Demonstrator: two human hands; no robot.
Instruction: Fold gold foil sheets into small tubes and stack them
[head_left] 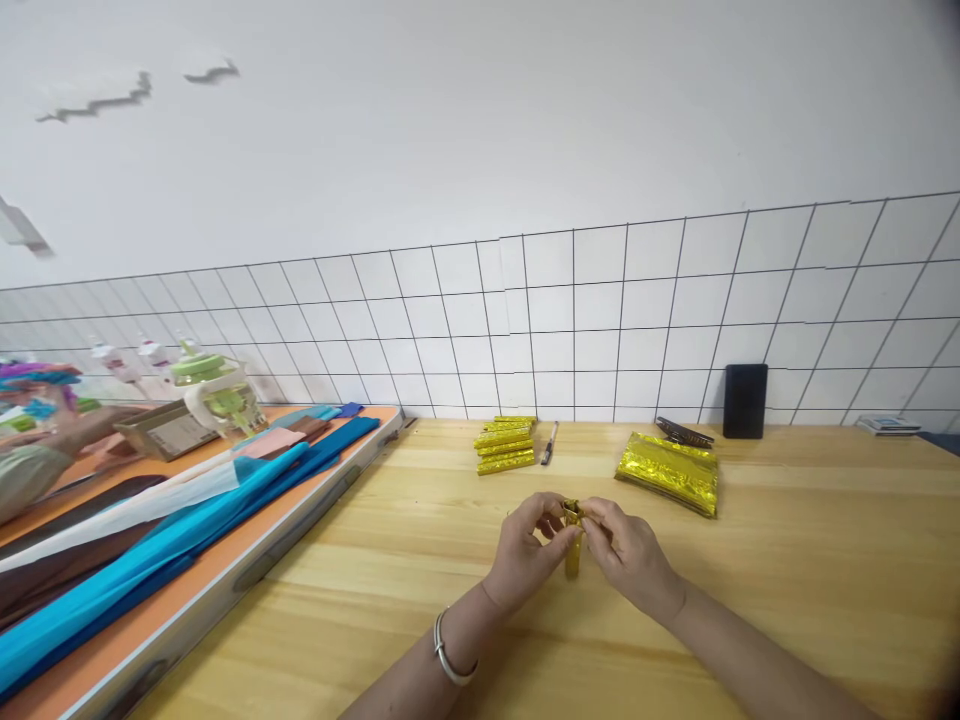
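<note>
Both hands pinch the top of a small strip of shiny gold foil (573, 558), which hangs down between them just over the wooden table. My left hand (529, 548), with a bracelet on its wrist, grips the foil from the left, fingers closed. From the right, my right hand (630, 555) holds the foil's upper edge between thumb and fingers. Beyond them lies a pile of gold foil rolls (506, 446) with a pen (550, 444) beside it. To the right rests a flat folded stack of gold foil (667, 475).
A black clip-like object (684, 432) lies behind the folded foil. A dark upright slab (745, 400) leans on the tiled wall. At left, an orange-topped table (225, 560) bears long coloured strips, a green-lidded bottle (217, 392), a cardboard box (161, 430) and another person's arm (34, 470).
</note>
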